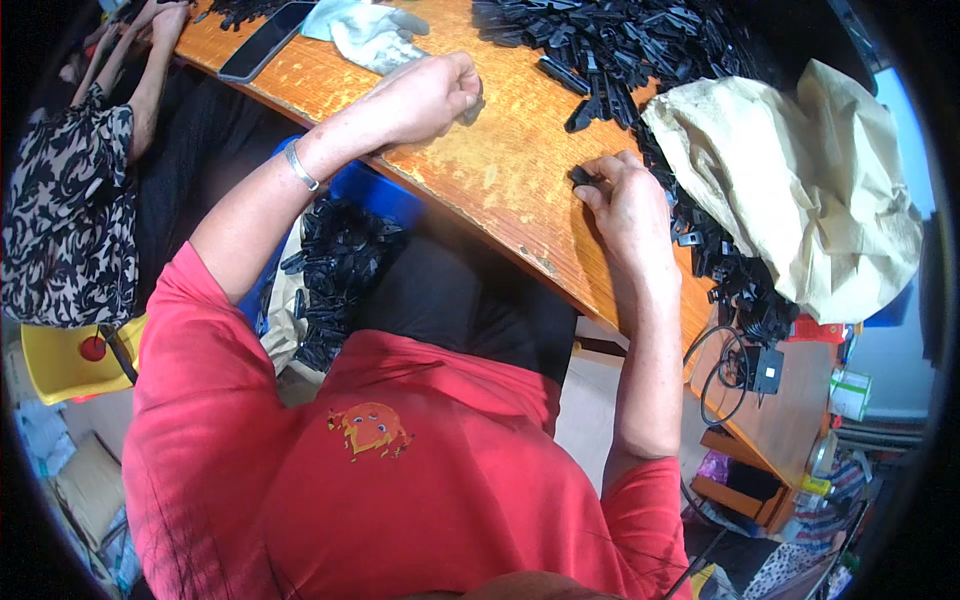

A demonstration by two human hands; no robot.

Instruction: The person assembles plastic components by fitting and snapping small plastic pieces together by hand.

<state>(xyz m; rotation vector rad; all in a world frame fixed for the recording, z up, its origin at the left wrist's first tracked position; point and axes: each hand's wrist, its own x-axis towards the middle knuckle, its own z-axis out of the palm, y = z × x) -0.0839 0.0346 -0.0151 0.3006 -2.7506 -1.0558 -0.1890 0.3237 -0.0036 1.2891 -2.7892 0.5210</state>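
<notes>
Here, the right hand [636, 205] pinches a small black piece [581, 176], which pokes out leftward over the table [520, 175], and is nearer to the black heap [650, 40] than the curled left hand [428, 100], whose content I cannot tell.

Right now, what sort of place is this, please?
Probably a small workshop: a large heap of black parts lies on a worn wooden table, beside a cream sack.

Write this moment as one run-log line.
left hand: curled, contents unclear | right hand: pinching small black part | black pile: on table | cream cloth: beside pile
</notes>
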